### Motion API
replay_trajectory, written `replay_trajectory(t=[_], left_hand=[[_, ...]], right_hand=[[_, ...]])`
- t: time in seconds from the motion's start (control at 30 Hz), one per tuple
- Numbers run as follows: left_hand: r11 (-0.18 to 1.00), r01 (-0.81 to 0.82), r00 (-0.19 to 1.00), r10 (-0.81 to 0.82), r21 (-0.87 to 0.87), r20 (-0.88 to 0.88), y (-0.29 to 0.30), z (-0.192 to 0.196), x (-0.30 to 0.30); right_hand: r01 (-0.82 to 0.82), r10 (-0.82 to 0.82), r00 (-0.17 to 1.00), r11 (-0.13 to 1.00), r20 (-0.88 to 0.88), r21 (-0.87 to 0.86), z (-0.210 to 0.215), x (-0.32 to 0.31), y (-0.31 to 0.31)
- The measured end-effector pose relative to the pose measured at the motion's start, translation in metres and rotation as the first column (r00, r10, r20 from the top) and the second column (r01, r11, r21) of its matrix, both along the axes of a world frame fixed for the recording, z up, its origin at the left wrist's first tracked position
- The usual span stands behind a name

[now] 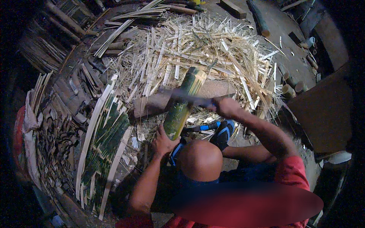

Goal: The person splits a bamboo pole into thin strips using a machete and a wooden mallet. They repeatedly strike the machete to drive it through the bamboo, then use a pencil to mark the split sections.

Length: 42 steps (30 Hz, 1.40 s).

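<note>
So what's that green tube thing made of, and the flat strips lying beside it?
The green tube looks like fresh bamboo: a round stalk with glossy green skin and a pale split top. The left hand grips its lower end, while the right hand holds a dark blade, probably metal, though blurred. The flat strips seem to be split bamboo too, green-skinned with pale, dull edges.

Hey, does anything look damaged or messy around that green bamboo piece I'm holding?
The bamboo section in your left hand is split at its far end. Pale shavings lie heaped beyond it, while cut strips are stacked neatly.
</note>
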<state>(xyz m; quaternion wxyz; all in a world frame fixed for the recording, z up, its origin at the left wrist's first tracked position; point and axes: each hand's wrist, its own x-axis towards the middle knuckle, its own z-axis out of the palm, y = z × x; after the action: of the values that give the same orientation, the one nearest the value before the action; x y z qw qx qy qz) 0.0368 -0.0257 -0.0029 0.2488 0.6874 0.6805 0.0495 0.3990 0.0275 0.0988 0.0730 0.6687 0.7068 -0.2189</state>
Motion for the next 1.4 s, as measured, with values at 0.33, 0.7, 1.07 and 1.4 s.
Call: replay_trajectory(t=[0.33,0.7,1.07,1.4], left_hand=[[0.996,0.058,0.997,-0.06,0.063,0.043,0.006,0.003,-0.002],[0.964,0.062,0.996,-0.044,0.257,-0.076,-0.01,-0.017,0.007],[0.99,0.024,1.0,-0.026,0.139,0.012,-0.009,-0.009,0.007],[0.904,0.321,0.795,-0.094,-0.284,0.599,0.056,-0.009,-0.049]], right_hand=[[-0.174,0.188,0.977,0.976,-0.103,0.128,-0.028,0.025,0.01],[-0.037,0.031,0.996,0.997,-0.087,-0.062,0.005,0.004,0.002],[-0.135,0.141,0.98,0.989,0.138,-0.054,-0.012,0.031,0.012],[0.226,-0.14,0.96,0.898,-0.242,0.378,-0.042,0.052,-0.018]])
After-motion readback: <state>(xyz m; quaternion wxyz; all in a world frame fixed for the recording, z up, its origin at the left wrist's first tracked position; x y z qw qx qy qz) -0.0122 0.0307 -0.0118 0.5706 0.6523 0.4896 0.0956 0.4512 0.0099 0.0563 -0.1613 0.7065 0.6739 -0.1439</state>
